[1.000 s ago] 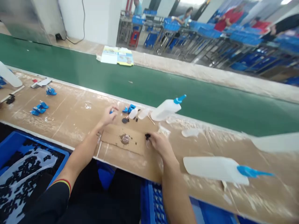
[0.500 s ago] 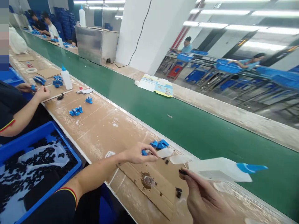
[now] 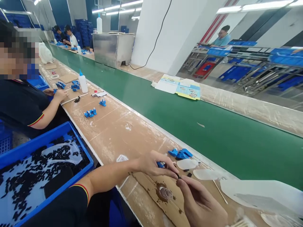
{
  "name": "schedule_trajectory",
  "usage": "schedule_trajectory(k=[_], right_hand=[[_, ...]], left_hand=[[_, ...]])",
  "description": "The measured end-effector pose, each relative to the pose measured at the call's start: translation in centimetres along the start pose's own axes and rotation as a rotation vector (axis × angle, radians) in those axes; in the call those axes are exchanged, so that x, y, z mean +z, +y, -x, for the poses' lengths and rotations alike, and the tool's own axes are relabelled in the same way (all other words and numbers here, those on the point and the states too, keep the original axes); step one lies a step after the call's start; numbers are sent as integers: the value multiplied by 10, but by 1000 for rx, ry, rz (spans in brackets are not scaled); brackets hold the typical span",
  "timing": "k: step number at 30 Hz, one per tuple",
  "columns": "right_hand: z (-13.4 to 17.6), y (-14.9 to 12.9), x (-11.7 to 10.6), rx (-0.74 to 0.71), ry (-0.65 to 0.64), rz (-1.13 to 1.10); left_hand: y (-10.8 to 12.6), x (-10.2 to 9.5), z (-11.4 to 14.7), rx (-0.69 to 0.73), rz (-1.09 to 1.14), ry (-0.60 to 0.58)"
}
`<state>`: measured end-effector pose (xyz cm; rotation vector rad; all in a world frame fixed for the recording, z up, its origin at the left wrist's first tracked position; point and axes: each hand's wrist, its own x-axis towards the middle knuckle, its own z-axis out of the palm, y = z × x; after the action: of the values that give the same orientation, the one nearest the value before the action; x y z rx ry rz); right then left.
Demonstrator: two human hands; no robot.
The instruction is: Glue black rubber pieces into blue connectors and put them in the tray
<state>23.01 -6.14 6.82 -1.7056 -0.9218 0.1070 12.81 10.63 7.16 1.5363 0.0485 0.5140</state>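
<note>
My left hand [image 3: 153, 165] has a small blue plastic part [image 3: 161, 164] tucked in its curled fingers. Its thumb and forefinger reach a small black piece [image 3: 178, 176], which the fingertips of my right hand [image 3: 199, 201] pinch from the other side. Below the hands lies a cardboard sheet [image 3: 151, 190] with a small clear cup [image 3: 165, 193] in a wet brown stain. Several blue parts [image 3: 183, 154] rest beyond my left hand, and a loose black piece [image 3: 189, 174] lies near the fingertips.
A white bottle [image 3: 260, 192] lies on its side at right, beside a cotton swab [image 3: 220, 191]. A green conveyor belt [image 3: 146, 107] runs past the bench. At left, a blue crate [image 3: 87, 164] holds many black pieces; a co-worker [image 3: 21, 97] sits beyond it.
My hands have come together, bringing the black piece in my right fingers to my left fingertips. The view has turned left, showing more of the co-worker.
</note>
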Motion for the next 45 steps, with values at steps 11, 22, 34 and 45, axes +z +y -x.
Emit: schedule_trajectory(k=[11,22,34,45], right_hand=[[-13,-10,-12,258,-160,-408],[24,1,-39,-265,-452,389],[4,-1,-43,-237,-445,319],[-29,17,11,301,54,-754]], left_hand=[[2,-12,-9,-75,51,98],[-19,-24,-26,-297,307,140],[-19,-25,-25,-242,263,72],[-3,-2,-19,-279,117,-67]])
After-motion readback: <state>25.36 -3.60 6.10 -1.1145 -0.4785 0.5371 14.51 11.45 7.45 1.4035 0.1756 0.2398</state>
